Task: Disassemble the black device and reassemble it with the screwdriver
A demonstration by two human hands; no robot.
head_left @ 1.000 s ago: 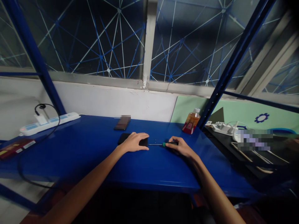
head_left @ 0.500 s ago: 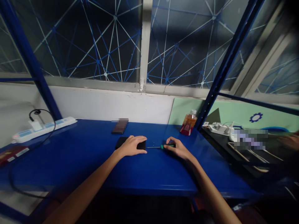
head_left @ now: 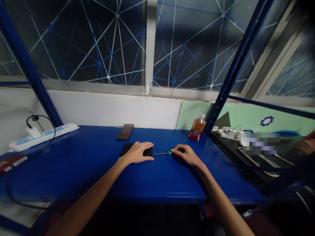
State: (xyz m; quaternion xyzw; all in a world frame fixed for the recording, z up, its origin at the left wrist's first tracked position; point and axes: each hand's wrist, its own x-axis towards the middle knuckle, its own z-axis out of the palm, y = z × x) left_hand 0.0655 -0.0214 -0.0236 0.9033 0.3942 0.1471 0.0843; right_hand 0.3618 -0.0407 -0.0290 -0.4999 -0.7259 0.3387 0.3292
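My left hand (head_left: 139, 152) lies over a flat black box-like object (head_left: 148, 152), thumb at its near side and fingers across its top, pressing it to the blue table (head_left: 157, 183). Its exact kind cannot be made out. My right hand (head_left: 185, 153) is closed around a screwdriver with a green handle (head_left: 169, 152), thumb and index finger pinching it. The thin metal shaft (head_left: 159, 153) points left, and its tip meets the right side of the black object. Most of the handle is hidden by my fingers.
A phone (head_left: 123, 135) lies behind my left hand. At the back right stands a drink bottle (head_left: 197, 127). To the left are a white power strip (head_left: 46, 136), a black cable and a red box (head_left: 12, 164). Blue shelf posts rise on both sides; cables and a person's hand appear far right.
The fingers of my right hand have shifted on the screwdriver handle and now pinch closer together. My left hand stays on the black object. The view has moved slightly.
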